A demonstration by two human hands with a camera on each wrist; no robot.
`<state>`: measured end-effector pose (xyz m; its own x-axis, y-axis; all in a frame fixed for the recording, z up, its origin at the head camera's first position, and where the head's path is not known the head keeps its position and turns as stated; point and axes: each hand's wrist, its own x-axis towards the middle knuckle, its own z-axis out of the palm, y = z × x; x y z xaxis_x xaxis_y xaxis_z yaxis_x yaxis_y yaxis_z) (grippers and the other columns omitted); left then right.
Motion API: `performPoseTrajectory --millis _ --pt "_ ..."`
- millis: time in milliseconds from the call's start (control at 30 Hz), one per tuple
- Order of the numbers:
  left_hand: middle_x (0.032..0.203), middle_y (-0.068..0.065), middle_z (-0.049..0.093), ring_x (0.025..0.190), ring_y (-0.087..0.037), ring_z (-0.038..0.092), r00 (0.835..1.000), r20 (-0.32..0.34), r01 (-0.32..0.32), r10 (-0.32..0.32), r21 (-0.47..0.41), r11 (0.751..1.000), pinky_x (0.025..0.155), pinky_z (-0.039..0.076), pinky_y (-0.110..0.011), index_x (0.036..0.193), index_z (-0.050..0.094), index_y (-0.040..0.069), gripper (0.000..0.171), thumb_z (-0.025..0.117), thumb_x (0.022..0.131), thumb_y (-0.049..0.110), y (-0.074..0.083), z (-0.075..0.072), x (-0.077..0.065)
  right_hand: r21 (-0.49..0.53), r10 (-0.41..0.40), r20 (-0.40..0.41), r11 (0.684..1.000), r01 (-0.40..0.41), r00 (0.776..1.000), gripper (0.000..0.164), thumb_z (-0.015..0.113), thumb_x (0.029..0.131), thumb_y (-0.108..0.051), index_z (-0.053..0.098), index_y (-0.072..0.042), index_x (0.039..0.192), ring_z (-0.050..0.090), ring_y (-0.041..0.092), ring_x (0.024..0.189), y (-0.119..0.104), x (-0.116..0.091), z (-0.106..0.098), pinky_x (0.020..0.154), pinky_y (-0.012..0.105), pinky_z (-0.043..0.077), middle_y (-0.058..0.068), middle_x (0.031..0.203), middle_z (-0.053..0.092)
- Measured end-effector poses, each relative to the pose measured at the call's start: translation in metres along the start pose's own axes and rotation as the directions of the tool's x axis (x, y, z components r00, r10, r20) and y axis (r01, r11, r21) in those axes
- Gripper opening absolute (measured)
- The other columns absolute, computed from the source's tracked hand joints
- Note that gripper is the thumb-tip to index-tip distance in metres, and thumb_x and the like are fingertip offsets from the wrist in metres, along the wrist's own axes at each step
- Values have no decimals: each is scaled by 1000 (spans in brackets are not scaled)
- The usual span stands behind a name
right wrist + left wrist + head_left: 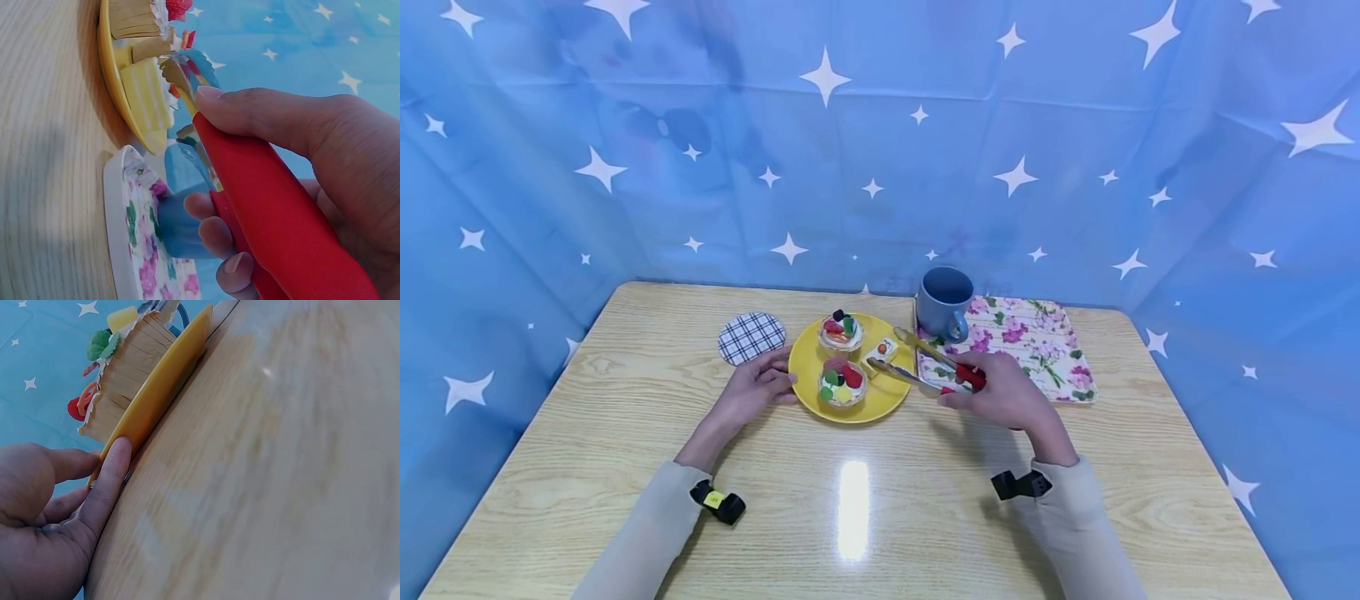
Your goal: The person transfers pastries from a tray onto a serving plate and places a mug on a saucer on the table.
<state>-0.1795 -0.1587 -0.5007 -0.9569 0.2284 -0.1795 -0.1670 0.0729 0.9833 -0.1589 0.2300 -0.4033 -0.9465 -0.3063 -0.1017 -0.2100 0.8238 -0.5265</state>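
My left hand [758, 385] holds the left rim of a yellow plate [886, 408], pinching its edge between thumb and fingers in the left wrist view. On the plate stand two fruit-topped cupcakes, a rear cupcake [841, 332] and a front cupcake [842, 393], with a small cake slice [147, 94] at their right. My right hand [1003, 392] grips metal tongs [917, 342] by their red handles [262, 200]. The tongs' arms are spread, their tips close to the cake slice, one behind it and one in front in the head view.
A white tray with pink flowers [1045, 350] lies right of the plate, partly under the right hand. A blue-grey mug [938, 312] stands on its back left corner. A round checked coaster [751, 337] lies left of the plate. A starry blue curtain [880, 133] hangs behind the table.
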Motion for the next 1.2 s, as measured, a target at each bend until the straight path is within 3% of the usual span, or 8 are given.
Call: performPoseTrajectory --millis 267,667,1033,1200 --pt "127 -19 57 102 -15 71 1000 -6 13 -13 -1 1000 88 67 -33 157 41 11 58 58 102 3 1 -2 0 11 -5 -42 1000 6 999 66 84 83 -42 65 -8 137 59 23 86 4 -2 -6 65 28 52 14 112 70" --pt "129 -20 56 102 -14 71 1000 -9 7 -7 0 1000 88 67 -33 157 40 9 58 58 103 3 3 -5 -1 26 14 -91 1000 -12 996 68 83 84 -47 64 -11 138 60 26 92 6 -3 -12 66 27 53 17 119 69" --pt "128 -21 56 102 -15 71 1000 -4 -7 7 1 1000 88 67 -34 157 41 9 57 58 103 3 0 -4 1 67 73 -141 996 -64 987 72 81 86 -47 59 -13 145 58 29 95 7 -8 -19 68 28 52 17 119 67" --pt "128 -20 56 102 -15 70 1000 1 0 0 -14 1000 88 67 -33 157 41 9 58 58 102 2 0 -1 2 90 81 -179 994 -65 981 73 80 87 -50 58 -16 147 57 27 87 11 -12 -21 63 29 50 13 101 68"
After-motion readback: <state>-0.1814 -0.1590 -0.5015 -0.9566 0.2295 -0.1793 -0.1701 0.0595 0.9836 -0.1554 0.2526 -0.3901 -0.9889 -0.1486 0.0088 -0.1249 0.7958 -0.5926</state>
